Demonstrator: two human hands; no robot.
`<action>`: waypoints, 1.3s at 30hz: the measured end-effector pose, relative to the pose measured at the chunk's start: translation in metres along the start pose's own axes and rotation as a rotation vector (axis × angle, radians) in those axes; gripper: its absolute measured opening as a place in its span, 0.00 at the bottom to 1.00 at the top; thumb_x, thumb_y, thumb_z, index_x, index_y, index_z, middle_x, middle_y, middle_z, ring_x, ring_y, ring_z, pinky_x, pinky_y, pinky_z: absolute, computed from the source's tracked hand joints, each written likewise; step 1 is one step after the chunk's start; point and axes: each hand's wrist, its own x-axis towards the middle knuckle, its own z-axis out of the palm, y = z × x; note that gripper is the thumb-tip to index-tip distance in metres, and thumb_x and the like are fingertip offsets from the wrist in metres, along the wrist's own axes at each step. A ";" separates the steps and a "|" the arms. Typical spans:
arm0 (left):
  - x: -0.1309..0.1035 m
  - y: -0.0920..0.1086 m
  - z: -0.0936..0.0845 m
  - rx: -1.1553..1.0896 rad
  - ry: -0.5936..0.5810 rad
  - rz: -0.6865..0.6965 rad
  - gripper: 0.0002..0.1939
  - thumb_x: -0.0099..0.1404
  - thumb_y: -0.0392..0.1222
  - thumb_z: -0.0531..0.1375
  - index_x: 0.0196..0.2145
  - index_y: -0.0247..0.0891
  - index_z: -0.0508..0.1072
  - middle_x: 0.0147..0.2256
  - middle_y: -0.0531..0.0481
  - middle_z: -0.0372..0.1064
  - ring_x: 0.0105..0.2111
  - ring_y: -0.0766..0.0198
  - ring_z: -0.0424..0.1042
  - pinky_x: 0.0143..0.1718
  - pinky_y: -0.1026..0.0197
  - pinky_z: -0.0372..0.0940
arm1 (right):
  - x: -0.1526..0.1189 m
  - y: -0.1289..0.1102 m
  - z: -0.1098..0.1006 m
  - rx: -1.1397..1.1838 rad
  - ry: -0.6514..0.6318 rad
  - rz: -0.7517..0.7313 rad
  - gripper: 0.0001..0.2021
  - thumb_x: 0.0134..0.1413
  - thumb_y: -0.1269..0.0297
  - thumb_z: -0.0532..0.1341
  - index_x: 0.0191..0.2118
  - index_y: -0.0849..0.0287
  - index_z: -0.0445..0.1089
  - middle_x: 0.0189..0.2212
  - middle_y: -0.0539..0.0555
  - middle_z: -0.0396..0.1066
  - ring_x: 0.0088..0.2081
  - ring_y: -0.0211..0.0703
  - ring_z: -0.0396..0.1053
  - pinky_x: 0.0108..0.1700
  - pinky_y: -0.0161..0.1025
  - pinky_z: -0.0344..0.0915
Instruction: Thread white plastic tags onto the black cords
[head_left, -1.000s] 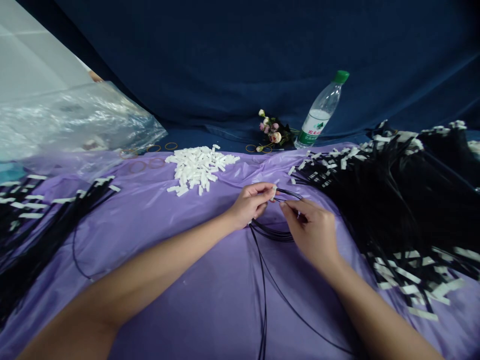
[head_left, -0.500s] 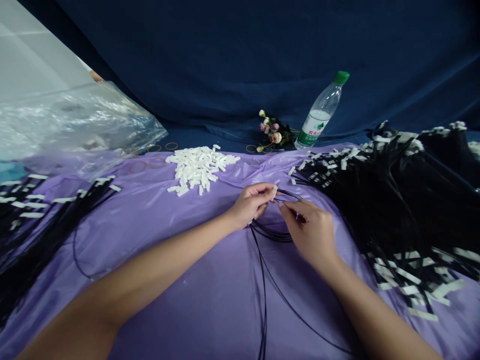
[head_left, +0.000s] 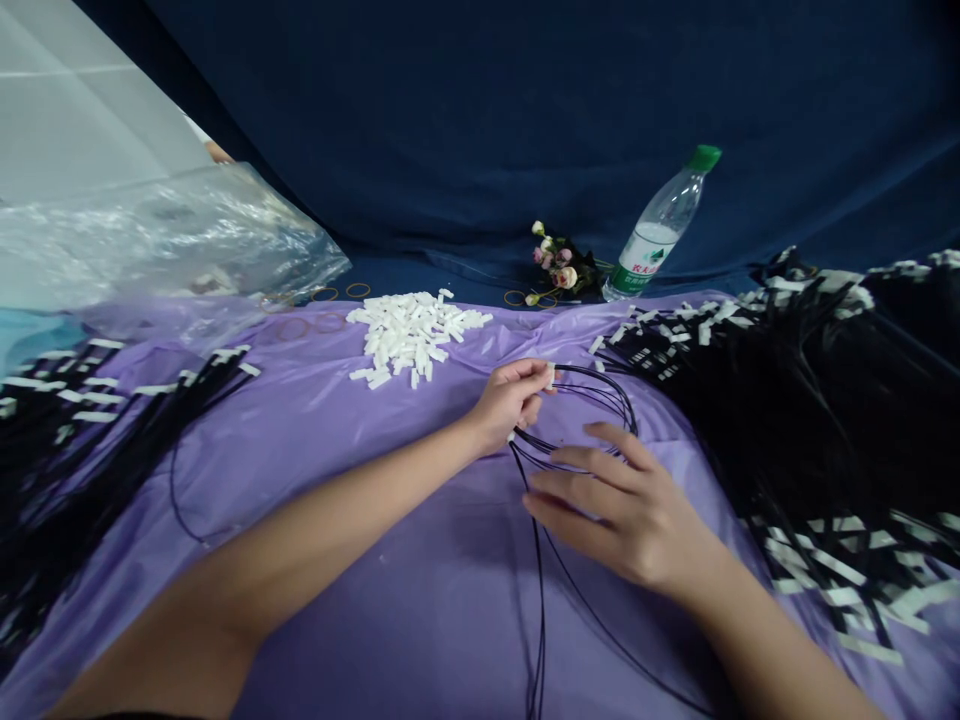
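A coil of thin black cable [head_left: 631, 408] extends to the right from my left hand [head_left: 511, 405], whose fingers are closed on it. A small white connector [head_left: 551, 376] shows at my left fingertips, and another white bit [head_left: 511, 436] pokes out below that hand. Loose cable ends [head_left: 540, 590] trail down toward me over the purple sheet. My right hand [head_left: 619, 500] hovers at the coil's lower right with its fingers spread, holding nothing. It overlaps the lower strands; whether it touches them I cannot tell.
Loose white pieces [head_left: 412, 335] lie heaped beyond my left hand. Black cable bundles with white ends lie at left [head_left: 97, 480] and right [head_left: 750, 420]. Behind are rubber bands [head_left: 358, 290], artificial flowers [head_left: 564, 277], a tilted-looking water bottle [head_left: 652, 245] and a clear plastic bag [head_left: 165, 235].
My right hand has let go of the cable, opened its fingers and moved down toward me. The coil's right side now shows. My left hand keeps its hold; the view shifted slightly.
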 end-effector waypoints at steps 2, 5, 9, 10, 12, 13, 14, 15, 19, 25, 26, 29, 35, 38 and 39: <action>0.000 0.000 0.000 0.003 0.003 -0.006 0.08 0.61 0.43 0.60 0.32 0.35 0.69 0.27 0.56 0.67 0.10 0.80 0.50 0.12 0.69 0.45 | 0.003 -0.004 0.003 0.050 -0.039 -0.015 0.06 0.58 0.71 0.60 0.34 0.56 0.74 0.37 0.48 0.78 0.39 0.41 0.73 0.49 0.47 0.64; 0.000 0.000 0.001 -0.001 0.008 -0.019 0.06 0.62 0.42 0.59 0.32 0.36 0.68 0.27 0.56 0.67 0.10 0.81 0.50 0.12 0.69 0.44 | 0.003 -0.005 0.010 0.079 -0.056 0.000 0.07 0.57 0.72 0.60 0.31 0.58 0.74 0.36 0.48 0.77 0.37 0.41 0.73 0.46 0.46 0.65; 0.000 0.001 0.001 -0.012 0.013 -0.028 0.06 0.62 0.42 0.59 0.32 0.37 0.69 0.27 0.57 0.66 0.10 0.81 0.49 0.12 0.69 0.44 | 0.002 0.000 0.012 0.106 -0.049 -0.005 0.07 0.57 0.73 0.60 0.31 0.58 0.74 0.35 0.49 0.77 0.36 0.40 0.74 0.44 0.45 0.67; 0.000 0.001 0.001 -0.014 0.014 -0.029 0.06 0.62 0.42 0.59 0.32 0.37 0.68 0.27 0.57 0.66 0.10 0.81 0.49 0.12 0.69 0.44 | 0.002 0.001 0.012 0.113 -0.047 -0.005 0.07 0.58 0.72 0.60 0.31 0.58 0.74 0.35 0.50 0.77 0.36 0.40 0.74 0.43 0.44 0.68; 0.000 0.000 0.001 -0.017 0.017 -0.029 0.06 0.62 0.42 0.59 0.32 0.36 0.68 0.27 0.57 0.66 0.10 0.81 0.49 0.12 0.69 0.44 | 0.002 0.004 0.009 0.132 -0.044 -0.005 0.07 0.59 0.72 0.59 0.33 0.58 0.74 0.35 0.50 0.78 0.35 0.39 0.74 0.43 0.43 0.69; 0.000 0.000 0.000 -0.019 0.018 -0.026 0.06 0.62 0.42 0.59 0.32 0.36 0.68 0.27 0.57 0.66 0.10 0.81 0.49 0.12 0.69 0.44 | 0.002 0.005 0.008 0.146 -0.042 -0.001 0.07 0.59 0.72 0.59 0.33 0.58 0.74 0.35 0.50 0.78 0.35 0.39 0.74 0.43 0.43 0.69; 0.000 0.000 0.000 -0.022 0.016 -0.022 0.06 0.62 0.42 0.59 0.32 0.36 0.68 0.27 0.57 0.66 0.10 0.81 0.48 0.12 0.69 0.44 | 0.001 0.007 0.008 0.161 -0.036 0.003 0.07 0.59 0.72 0.59 0.34 0.58 0.74 0.35 0.50 0.78 0.36 0.39 0.74 0.43 0.43 0.70; 0.001 0.000 0.000 -0.026 0.013 -0.018 0.06 0.61 0.42 0.60 0.32 0.36 0.68 0.27 0.57 0.66 0.10 0.81 0.48 0.12 0.69 0.45 | 0.000 0.008 0.007 0.177 -0.030 0.008 0.07 0.59 0.72 0.59 0.35 0.59 0.74 0.35 0.50 0.78 0.36 0.39 0.74 0.43 0.44 0.70; 0.000 0.001 -0.001 -0.031 0.000 -0.010 0.07 0.61 0.42 0.60 0.31 0.36 0.68 0.27 0.57 0.65 0.10 0.81 0.49 0.12 0.69 0.46 | -0.006 0.013 0.010 0.266 -0.007 0.030 0.07 0.60 0.72 0.59 0.39 0.58 0.74 0.37 0.51 0.77 0.38 0.39 0.74 0.45 0.45 0.70; 0.001 0.000 -0.001 -0.031 0.011 -0.005 0.09 0.60 0.44 0.61 0.31 0.36 0.68 0.27 0.58 0.64 0.11 0.81 0.49 0.12 0.69 0.45 | -0.010 0.015 0.015 0.406 0.003 0.199 0.09 0.57 0.74 0.58 0.40 0.58 0.73 0.38 0.55 0.76 0.39 0.40 0.73 0.42 0.41 0.71; 0.001 0.000 -0.001 -0.027 0.011 -0.003 0.09 0.60 0.44 0.61 0.31 0.36 0.68 0.27 0.58 0.64 0.11 0.81 0.50 0.12 0.68 0.45 | -0.010 0.015 0.016 0.433 0.009 0.232 0.09 0.57 0.74 0.57 0.40 0.58 0.73 0.38 0.55 0.75 0.39 0.40 0.73 0.42 0.40 0.71; 0.001 0.000 -0.001 -0.021 0.006 -0.005 0.09 0.60 0.44 0.61 0.30 0.36 0.67 0.25 0.58 0.63 0.11 0.80 0.50 0.12 0.68 0.45 | -0.009 0.019 0.017 0.508 0.034 0.344 0.09 0.58 0.74 0.57 0.42 0.58 0.71 0.36 0.55 0.75 0.39 0.39 0.73 0.41 0.38 0.71; -0.001 0.001 -0.001 -0.014 0.018 0.011 0.08 0.60 0.43 0.60 0.30 0.36 0.68 0.26 0.58 0.65 0.11 0.80 0.50 0.12 0.68 0.45 | -0.010 0.024 0.016 0.567 0.070 0.385 0.07 0.57 0.73 0.61 0.40 0.57 0.73 0.32 0.52 0.76 0.35 0.38 0.73 0.43 0.40 0.69; -0.002 0.001 0.000 -0.012 0.032 0.008 0.08 0.61 0.43 0.60 0.30 0.36 0.68 0.25 0.58 0.63 0.11 0.80 0.50 0.13 0.69 0.45 | -0.008 0.020 0.014 0.601 0.021 0.299 0.06 0.57 0.72 0.61 0.39 0.56 0.73 0.31 0.49 0.77 0.34 0.36 0.73 0.50 0.44 0.64; -0.002 0.001 0.000 -0.012 0.036 0.009 0.08 0.61 0.43 0.59 0.30 0.36 0.68 0.25 0.58 0.63 0.11 0.80 0.49 0.13 0.69 0.45 | -0.007 0.018 0.014 0.605 -0.007 0.277 0.07 0.57 0.72 0.61 0.39 0.55 0.74 0.31 0.48 0.77 0.35 0.36 0.73 0.50 0.45 0.63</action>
